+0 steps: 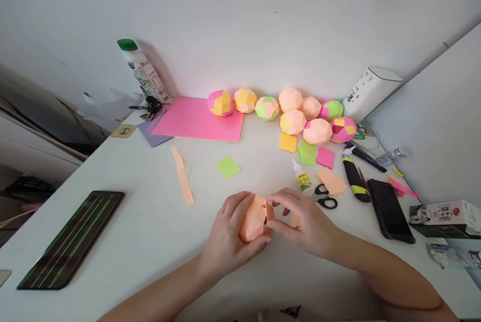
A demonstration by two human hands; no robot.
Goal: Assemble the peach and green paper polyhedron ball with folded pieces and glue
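Note:
A peach folded-paper ball (255, 221) with a slit-like opening on its right side is cupped in my left hand (231, 234), fingers over the top and thumb along the bottom. My right hand (300, 219) has its thumb and fingertips on the ball's right edge, at the flap beside the opening. Part of a peach paper piece (294, 220) shows behind the right hand; the rest is hidden. Just beyond are a small glue bottle (302, 179) with a yellow label, black-handled scissors (327, 202) and peach paper squares (332, 181).
Finished paper balls (293, 121) in several colours stand along the wall. A pink sheet (199, 120), green paper square (228, 167) and peach strip (182, 176) lie leftward. A dark tray-like panel (71, 242) is at left; a phone (389, 209) and carton (443, 217) are at right.

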